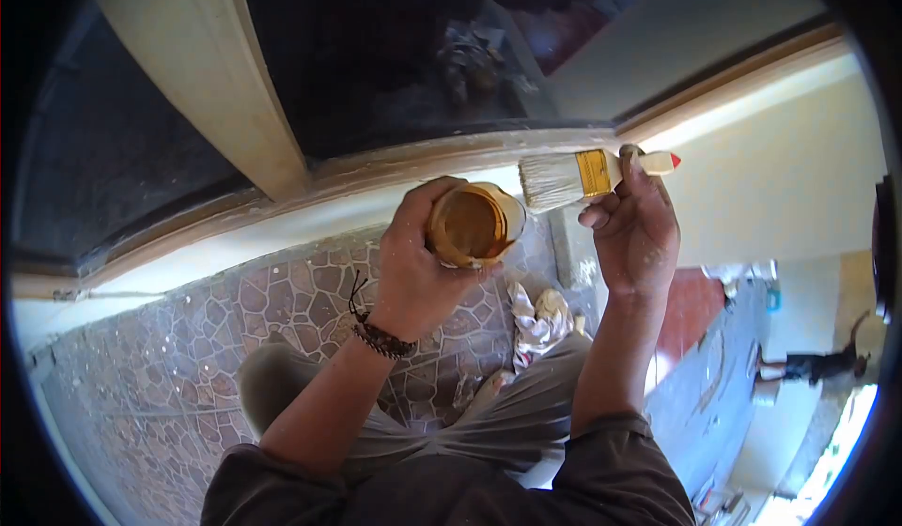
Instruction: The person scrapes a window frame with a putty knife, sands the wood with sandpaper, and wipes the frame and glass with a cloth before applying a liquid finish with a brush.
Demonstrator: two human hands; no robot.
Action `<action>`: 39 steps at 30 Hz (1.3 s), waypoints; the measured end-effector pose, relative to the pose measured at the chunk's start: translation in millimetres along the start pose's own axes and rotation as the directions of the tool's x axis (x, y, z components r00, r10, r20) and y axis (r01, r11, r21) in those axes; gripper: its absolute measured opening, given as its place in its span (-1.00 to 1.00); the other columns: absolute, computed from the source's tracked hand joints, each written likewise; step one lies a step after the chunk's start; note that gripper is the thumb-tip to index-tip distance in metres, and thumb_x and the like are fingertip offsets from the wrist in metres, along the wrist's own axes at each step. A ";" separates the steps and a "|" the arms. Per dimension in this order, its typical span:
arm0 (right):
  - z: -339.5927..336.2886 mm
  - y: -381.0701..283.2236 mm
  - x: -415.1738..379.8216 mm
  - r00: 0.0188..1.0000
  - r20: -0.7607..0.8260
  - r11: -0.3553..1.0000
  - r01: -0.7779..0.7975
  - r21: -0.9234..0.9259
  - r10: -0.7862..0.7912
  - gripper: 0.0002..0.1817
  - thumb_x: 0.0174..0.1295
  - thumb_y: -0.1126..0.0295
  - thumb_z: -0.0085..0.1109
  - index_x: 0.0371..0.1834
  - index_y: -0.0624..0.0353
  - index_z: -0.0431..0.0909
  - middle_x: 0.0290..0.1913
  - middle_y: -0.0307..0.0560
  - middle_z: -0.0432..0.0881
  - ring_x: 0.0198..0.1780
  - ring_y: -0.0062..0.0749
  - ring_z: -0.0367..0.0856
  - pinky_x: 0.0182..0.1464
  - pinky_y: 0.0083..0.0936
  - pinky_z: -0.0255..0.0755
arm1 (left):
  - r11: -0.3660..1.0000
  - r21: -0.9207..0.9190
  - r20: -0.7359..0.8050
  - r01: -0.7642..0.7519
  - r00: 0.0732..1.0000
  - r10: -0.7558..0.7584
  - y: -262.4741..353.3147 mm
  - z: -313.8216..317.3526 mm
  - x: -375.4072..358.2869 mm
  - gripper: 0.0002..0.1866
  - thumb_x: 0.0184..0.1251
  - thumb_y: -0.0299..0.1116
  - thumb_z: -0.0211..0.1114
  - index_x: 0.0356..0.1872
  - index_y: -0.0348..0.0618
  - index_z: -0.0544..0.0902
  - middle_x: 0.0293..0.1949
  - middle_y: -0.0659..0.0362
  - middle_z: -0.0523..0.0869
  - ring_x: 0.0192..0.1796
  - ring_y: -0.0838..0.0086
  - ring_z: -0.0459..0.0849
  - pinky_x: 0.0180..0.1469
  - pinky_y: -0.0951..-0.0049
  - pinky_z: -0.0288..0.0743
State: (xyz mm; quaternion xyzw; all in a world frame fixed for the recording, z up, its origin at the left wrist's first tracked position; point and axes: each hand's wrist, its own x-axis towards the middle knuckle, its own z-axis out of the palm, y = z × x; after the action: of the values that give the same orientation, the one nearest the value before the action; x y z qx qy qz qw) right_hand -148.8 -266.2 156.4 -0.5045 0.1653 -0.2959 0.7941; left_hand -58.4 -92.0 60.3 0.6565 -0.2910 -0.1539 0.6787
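My left hand (425,263) is wrapped round a clear cup (512,214) with brown liquid inside and a brown streak down its side. A woven bracelet circles that wrist. In my right hand (636,230) is a paintbrush (552,180), pinched at the handle, with pale bristles pointing left and a yellow band. The bristle tips are just right of the cup's rim, apart from the liquid. Behind both hands runs a wooden window frame (404,162) around dark glass.
Patterned stone flooring (282,310) lies beneath me. A crumpled cloth (543,317) is on the floor by my leg. A pale wall (780,169) stands on the right, and another person (816,366) is farther off at the right edge.
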 end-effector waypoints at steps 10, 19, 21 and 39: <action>-53.2 8.1 -14.4 0.974 0.128 0.982 0.188 -0.010 -0.185 -0.69 0.54 0.36 -0.16 0.15 0.37 0.42 -0.05 0.17 0.64 -0.15 -0.17 0.74 -0.25 -0.29 0.73 | 0.999 0.044 -0.003 0.003 1.000 -0.003 -15.4 28.6 -1.5 -0.20 -0.11 -0.51 0.62 0.23 -0.17 0.39 0.11 0.17 0.61 0.17 0.46 0.60 0.25 0.41 0.48; -41.6 -2.2 -38.8 0.885 0.213 0.709 0.461 -0.534 -0.415 -0.63 0.34 0.41 0.23 0.11 0.38 0.44 -0.08 0.12 0.60 -0.19 -0.31 0.64 -0.20 -0.52 0.55 | 0.999 0.004 0.089 -0.037 0.995 0.036 -33.6 59.5 9.3 -0.16 -0.17 -0.60 0.62 0.23 -0.14 0.37 0.11 0.16 0.59 0.19 0.45 0.60 0.26 0.42 0.49; -39.7 1.7 -35.7 0.871 0.292 0.661 0.490 -0.568 -0.394 -0.61 0.26 0.44 0.32 0.09 0.36 0.46 -0.14 0.09 0.63 -0.19 -0.32 0.64 -0.21 -0.53 0.53 | 1.000 0.005 0.092 -0.010 0.996 0.010 -36.9 59.2 9.8 -0.16 -0.17 -0.59 0.63 0.23 -0.14 0.37 0.12 0.16 0.59 0.19 0.45 0.60 0.25 0.43 0.50; -26.5 30.2 -11.4 0.891 0.396 0.499 0.452 -0.739 -0.221 -0.80 0.11 0.64 0.38 -0.18 0.32 0.65 -0.16 -0.02 0.72 -0.13 -0.37 0.70 -0.05 -0.49 0.55 | 0.995 0.101 0.075 -0.021 0.997 0.013 -53.3 57.0 14.3 -0.19 -0.19 -0.52 0.63 0.19 -0.11 0.41 0.08 0.13 0.61 0.14 0.35 0.64 0.17 0.38 0.56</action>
State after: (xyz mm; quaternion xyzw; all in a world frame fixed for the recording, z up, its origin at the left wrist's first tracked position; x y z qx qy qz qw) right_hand -163.3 -268.0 117.3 -0.8674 0.0788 -0.2699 0.4105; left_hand -72.0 -151.0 8.9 0.6817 -0.3290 -0.1570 0.6343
